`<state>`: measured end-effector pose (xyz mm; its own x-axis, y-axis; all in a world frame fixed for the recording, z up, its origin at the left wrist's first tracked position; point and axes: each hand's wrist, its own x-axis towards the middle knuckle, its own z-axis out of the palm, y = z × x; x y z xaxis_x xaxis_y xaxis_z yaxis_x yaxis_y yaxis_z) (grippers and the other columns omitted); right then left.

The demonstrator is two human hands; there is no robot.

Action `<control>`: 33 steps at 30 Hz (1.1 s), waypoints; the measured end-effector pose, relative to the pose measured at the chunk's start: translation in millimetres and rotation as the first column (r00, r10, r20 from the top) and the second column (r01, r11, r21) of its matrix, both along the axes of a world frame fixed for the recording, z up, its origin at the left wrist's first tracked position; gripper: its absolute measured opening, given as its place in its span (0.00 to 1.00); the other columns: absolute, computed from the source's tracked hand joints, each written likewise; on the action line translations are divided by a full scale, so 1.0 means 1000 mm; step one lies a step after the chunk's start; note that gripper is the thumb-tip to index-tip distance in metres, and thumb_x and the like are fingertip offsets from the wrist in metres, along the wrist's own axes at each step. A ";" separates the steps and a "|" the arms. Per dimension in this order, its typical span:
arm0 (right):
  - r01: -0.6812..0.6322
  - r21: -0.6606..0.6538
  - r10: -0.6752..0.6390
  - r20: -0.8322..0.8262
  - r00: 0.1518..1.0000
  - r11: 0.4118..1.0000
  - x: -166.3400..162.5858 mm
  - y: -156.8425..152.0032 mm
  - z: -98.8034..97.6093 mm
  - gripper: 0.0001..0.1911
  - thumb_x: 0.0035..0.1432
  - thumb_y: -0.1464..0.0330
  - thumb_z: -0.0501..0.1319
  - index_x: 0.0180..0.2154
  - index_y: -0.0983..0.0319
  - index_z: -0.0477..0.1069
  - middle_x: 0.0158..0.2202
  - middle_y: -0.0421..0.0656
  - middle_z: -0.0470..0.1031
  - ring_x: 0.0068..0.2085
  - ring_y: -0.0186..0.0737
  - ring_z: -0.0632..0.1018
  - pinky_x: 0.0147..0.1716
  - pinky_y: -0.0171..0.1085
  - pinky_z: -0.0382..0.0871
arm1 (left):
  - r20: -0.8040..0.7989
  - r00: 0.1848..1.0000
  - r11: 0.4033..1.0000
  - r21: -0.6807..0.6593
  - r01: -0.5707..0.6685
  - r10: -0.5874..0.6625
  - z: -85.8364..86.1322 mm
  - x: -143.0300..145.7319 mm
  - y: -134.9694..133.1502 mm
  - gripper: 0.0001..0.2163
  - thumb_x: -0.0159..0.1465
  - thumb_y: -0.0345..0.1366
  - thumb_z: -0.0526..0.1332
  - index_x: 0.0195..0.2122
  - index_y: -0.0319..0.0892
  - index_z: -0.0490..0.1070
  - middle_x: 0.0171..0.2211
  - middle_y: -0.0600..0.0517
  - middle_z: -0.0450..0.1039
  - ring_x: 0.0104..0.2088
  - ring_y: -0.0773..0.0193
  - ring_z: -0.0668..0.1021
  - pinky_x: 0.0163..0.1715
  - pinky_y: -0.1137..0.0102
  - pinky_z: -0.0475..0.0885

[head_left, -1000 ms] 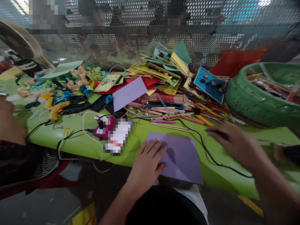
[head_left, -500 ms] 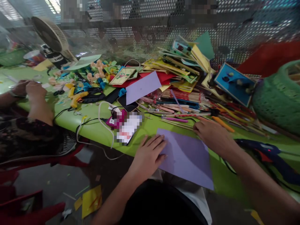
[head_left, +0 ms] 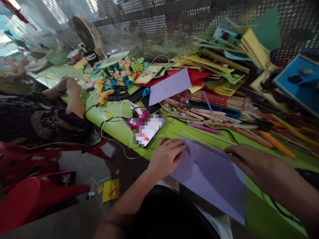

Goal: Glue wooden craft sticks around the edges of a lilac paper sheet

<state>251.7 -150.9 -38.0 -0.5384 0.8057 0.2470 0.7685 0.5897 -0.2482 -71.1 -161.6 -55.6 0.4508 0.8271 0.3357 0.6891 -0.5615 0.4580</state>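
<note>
A purple sheet of paper (head_left: 211,179) lies at the table's front edge, its near part jutting over my lap. My left hand (head_left: 168,154) rests on its left corner, fingers stretched over the paper. A thin wooden stick (head_left: 203,141) runs along the sheet's far edge, slightly above or on it. My right hand (head_left: 254,162) has its fingertips closed at the stick's right end; the thumb is partly hidden. Just beyond the sheet, another thin stick (head_left: 211,133) and a purple pen-like tool (head_left: 205,129) lie on the table.
A phone (head_left: 151,131) and cables lie left of the sheet. Behind are another purple sheet (head_left: 170,87), piled paper cards (head_left: 209,64) and several pencils and sticks. Yellow-handled scissors (head_left: 106,96) lie farther left. A co-worker's hands (head_left: 71,84) are at the far left, near a fan (head_left: 88,35).
My right hand has come back from the sticks to the sheet's far edge with a thin stick. My left hand stays on the left corner. The view has turned left.
</note>
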 end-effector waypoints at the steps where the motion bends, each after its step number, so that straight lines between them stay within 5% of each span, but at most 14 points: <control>1: 0.000 -0.002 0.000 0.008 1.000 1.000 -0.001 0.000 -0.002 0.16 0.74 0.59 0.51 0.44 0.55 0.76 0.40 0.43 0.85 0.37 0.43 0.86 0.34 0.40 0.78 | 0.000 1.000 1.000 -0.002 0.001 -0.001 0.000 0.000 0.000 0.12 0.77 0.41 0.58 0.56 0.46 0.77 0.58 0.51 0.80 0.57 0.59 0.81 0.59 0.55 0.71; 15: -0.125 0.172 0.109 0.102 0.989 0.977 -0.001 0.003 -0.003 0.16 0.73 0.67 0.49 0.44 0.58 0.76 0.37 0.43 0.84 0.33 0.42 0.86 0.29 0.40 0.80 | -0.027 1.000 1.000 0.011 -0.001 0.001 -0.002 0.000 -0.001 0.13 0.77 0.42 0.56 0.55 0.46 0.76 0.59 0.51 0.80 0.57 0.59 0.81 0.59 0.56 0.71; 33: -0.010 -0.008 0.010 0.069 0.998 1.000 0.002 0.000 -0.009 0.18 0.68 0.64 0.50 0.43 0.52 0.79 0.39 0.45 0.85 0.36 0.46 0.86 0.34 0.43 0.82 | -0.043 0.999 1.000 -0.021 -0.004 0.003 0.001 0.001 -0.002 0.13 0.77 0.41 0.57 0.55 0.45 0.77 0.60 0.50 0.79 0.58 0.59 0.81 0.61 0.55 0.71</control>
